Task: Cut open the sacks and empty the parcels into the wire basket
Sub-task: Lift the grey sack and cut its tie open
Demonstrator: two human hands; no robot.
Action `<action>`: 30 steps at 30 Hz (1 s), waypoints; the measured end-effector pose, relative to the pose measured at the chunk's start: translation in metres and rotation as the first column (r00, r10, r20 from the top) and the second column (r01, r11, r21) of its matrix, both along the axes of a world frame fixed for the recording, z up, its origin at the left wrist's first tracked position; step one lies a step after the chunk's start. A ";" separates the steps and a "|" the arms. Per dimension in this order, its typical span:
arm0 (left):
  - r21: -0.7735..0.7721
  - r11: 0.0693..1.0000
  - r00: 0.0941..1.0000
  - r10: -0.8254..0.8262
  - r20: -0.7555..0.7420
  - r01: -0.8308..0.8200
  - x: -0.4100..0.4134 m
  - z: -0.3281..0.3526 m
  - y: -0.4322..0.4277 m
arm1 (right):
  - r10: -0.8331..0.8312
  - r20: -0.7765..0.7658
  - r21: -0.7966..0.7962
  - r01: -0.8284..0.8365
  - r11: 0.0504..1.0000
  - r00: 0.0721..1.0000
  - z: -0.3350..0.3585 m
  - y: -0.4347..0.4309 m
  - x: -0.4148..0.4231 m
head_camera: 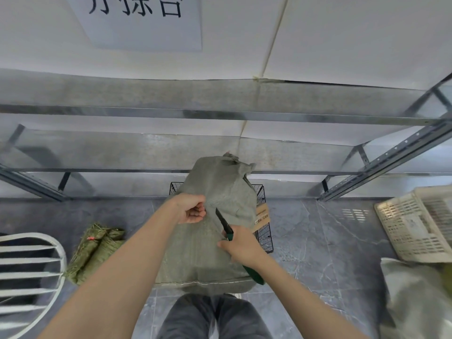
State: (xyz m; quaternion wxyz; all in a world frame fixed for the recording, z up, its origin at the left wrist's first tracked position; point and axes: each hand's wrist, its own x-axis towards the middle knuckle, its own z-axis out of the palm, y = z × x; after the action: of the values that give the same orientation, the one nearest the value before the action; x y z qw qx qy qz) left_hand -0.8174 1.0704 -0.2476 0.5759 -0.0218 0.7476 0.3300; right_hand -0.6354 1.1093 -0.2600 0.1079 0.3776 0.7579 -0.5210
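Over the wire basket [266, 232], left grip [192, 208] bunches the sack [195, 253], right grip [241, 246] clasps the knife [221, 220].

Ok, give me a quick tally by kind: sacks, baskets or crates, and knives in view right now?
Sacks: 2 (grey sack being cut, pale sack at right)
Green folded pile: 1
Wire basket: 1
White crate: 1
Knife: 1
Total: 6

Coarse grey-green woven cloth sack [208, 241], matt; black wire basket [265, 231]; glossy grey marbled floor tiles [330, 241]; galvanised metal shelving [220, 113].
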 end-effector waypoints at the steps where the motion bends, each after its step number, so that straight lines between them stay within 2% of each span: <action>1: 0.012 1.000 1.000 0.005 -0.004 -0.005 -0.001 0.000 0.000 | -0.039 -0.017 -0.061 0.038 0.997 0.999 0.000 0.002 0.000; 3: 0.038 0.999 1.000 0.019 -0.019 -0.018 -0.005 -0.001 0.000 | -0.093 -0.043 -0.173 0.084 0.981 0.995 0.004 0.006 0.000; 7: 0.088 0.993 0.996 0.078 -0.047 -0.074 -0.013 -0.007 -0.004 | -0.155 -0.083 -0.295 0.125 0.947 0.984 0.017 0.018 -0.008; 12: 0.124 0.981 0.982 0.160 -0.095 -0.148 -0.015 -0.017 -0.004 | -0.269 -0.043 -0.440 0.223 0.870 0.962 0.019 0.032 -0.019; 17: 0.143 0.979 0.965 0.173 -0.198 -0.146 -0.020 -0.023 -0.010 | -0.246 -0.032 -0.542 0.191 0.819 0.969 0.018 0.045 -0.025; 20: 0.114 0.992 0.950 0.090 -0.299 -0.058 -0.028 -0.036 -0.022 | -0.241 -0.022 -0.612 0.177 0.771 0.970 0.018 0.048 -0.025; 23: -0.029 0.995 0.891 -0.101 -0.443 0.098 -0.036 -0.050 -0.037 | -0.252 -0.007 -0.672 0.182 0.718 0.968 0.016 0.049 -0.026; 25: -0.103 0.980 0.861 -0.201 -0.468 0.173 -0.040 -0.056 -0.048 | -0.258 -0.008 -0.691 0.181 0.700 0.966 0.015 0.051 -0.027; 29: -0.210 0.959 0.851 -0.266 -0.453 0.187 -0.051 -0.077 -0.074 | -0.284 -0.028 -0.719 0.178 0.672 0.958 0.013 0.058 -0.027; 30: -0.257 0.949 0.858 -0.281 -0.430 0.182 -0.064 -0.102 -0.085 | -0.294 -0.034 -0.726 0.178 0.664 0.955 0.012 0.061 -0.027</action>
State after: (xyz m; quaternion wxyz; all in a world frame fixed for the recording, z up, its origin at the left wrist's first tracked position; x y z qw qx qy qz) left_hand -0.8816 0.9855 -0.3500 0.4121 0.0877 0.8901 0.1740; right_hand -0.6624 1.1700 -0.2476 0.1208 0.3611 0.4456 -0.8102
